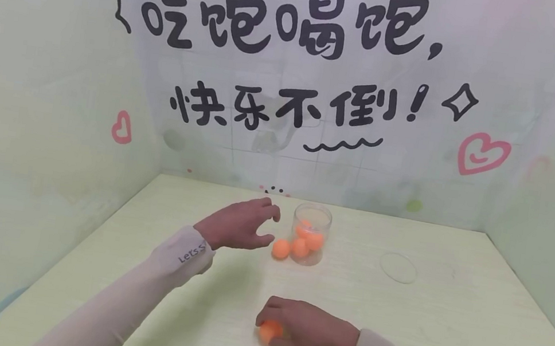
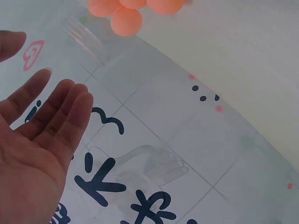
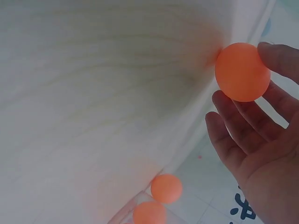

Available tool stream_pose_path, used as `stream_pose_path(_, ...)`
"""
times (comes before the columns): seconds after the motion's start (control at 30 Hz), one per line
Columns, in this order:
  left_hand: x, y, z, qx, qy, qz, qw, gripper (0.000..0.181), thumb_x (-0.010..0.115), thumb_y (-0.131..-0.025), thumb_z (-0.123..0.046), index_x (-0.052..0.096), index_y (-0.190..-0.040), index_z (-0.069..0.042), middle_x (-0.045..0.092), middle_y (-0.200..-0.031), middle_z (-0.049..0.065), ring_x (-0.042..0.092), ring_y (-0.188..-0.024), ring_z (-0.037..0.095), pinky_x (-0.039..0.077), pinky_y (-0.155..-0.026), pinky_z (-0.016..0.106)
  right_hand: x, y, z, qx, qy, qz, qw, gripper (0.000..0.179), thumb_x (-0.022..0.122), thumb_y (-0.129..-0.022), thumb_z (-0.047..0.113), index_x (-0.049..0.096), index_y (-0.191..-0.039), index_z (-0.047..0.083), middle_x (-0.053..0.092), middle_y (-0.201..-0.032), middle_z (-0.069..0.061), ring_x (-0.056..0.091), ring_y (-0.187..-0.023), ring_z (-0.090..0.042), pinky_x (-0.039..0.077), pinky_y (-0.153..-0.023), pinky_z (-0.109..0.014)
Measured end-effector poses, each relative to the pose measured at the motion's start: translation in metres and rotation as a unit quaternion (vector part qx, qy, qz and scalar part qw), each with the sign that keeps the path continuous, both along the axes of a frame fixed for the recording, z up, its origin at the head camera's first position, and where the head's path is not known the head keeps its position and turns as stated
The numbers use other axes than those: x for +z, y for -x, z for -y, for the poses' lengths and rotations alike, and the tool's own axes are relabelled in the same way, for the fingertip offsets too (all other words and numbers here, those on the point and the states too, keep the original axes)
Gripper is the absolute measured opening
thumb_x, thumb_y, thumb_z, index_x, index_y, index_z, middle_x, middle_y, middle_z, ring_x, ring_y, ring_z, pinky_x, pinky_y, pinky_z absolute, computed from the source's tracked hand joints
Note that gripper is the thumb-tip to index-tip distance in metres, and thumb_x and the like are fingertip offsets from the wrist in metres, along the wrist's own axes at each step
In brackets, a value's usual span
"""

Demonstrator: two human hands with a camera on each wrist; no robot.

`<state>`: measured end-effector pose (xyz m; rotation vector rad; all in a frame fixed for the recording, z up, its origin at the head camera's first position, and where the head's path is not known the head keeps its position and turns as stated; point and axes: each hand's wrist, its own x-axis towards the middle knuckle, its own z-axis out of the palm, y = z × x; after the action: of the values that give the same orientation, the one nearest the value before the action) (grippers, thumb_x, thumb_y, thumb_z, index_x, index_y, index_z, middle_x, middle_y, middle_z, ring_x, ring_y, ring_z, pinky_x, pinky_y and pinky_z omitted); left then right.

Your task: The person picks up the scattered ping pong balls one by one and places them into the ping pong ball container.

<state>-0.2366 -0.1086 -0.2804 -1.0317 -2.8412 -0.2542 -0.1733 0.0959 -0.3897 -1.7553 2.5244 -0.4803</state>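
Note:
With fingers and thumb, my right hand holds an orange ping-pong ball at the table's front; part of the ball is hidden behind the fingers in the head view. My left hand hovers left of a clear plastic jar, its fingers loosely bent and nothing in its grasp. Several orange balls lie inside the upright, open-topped jar. Just outside its left wall sits a loose orange ball, close to the left thumb tip. In the left wrist view the palm shows bare.
A thin clear ring lies flat on the pale wood-look table, right of the jar. Printed fabric walls with black lettering and pink hearts enclose the table at the back and both sides.

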Motion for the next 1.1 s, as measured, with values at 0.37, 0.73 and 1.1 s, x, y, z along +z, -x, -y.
stream_pose_path(0.37,-0.001,-0.003,0.003,-0.001,-0.006,0.005,1.0,0.029,0.063,-0.086,-0.023,0.059,-0.111,-0.009,0.056,-0.097,0.001,0.048,-0.074,0.013,0.045,-0.071,0.028,0.0,-0.007,0.002,0.004,0.003,-0.029,0.9996,0.024,0.065,-0.084,0.012,0.061,-0.108,0.015,0.058,-0.106,0.006,0.057,-0.096,-0.003,0.042,-0.084,-0.01)
stream_pose_path(0.73,-0.004,-0.004,0.004,0.007,-0.004,0.018,0.9998,0.029,0.063,-0.087,-0.024,0.058,-0.112,-0.01,0.056,-0.099,0.001,0.05,-0.077,0.013,0.046,-0.073,0.029,0.028,0.003,-0.009,-0.033,-0.022,-0.006,0.9992,0.026,0.066,-0.086,0.015,0.062,-0.111,0.013,0.059,-0.107,0.006,0.056,-0.095,-0.004,0.046,-0.084,-0.018)
stream_pose_path(1.1,-0.004,-0.003,0.006,0.01,-0.012,0.022,0.9996,0.029,0.063,-0.086,-0.023,0.058,-0.112,-0.01,0.056,-0.099,0.001,0.05,-0.077,0.012,0.045,-0.073,0.029,0.06,0.021,-0.034,-0.076,0.003,-0.047,0.996,0.024,0.067,-0.083,0.009,0.062,-0.106,0.014,0.058,-0.102,0.005,0.055,-0.09,-0.007,0.048,-0.079,-0.022)
